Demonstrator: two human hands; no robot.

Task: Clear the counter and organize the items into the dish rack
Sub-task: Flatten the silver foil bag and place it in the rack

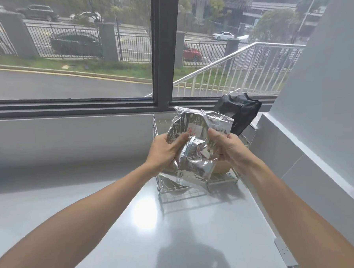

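The left hand [162, 153] and the right hand [227, 146] each pinch one side of a crinkled silver foil bag [195, 147], thumbs pressed on its front face and fingers curled behind it. The bag is held upright in the air, directly above the wire dish rack [195, 189], and does not appear to touch it. A black bag [240, 113] stands at the rack's far right corner, and a tan object, partly hidden, sits low on the right. The grey counter [119, 229] in front of the rack is bare. The step in hand appears to be placement of the foil bag. The next move calls for lowering it into free space on the rack's left side, then releasing both grips.
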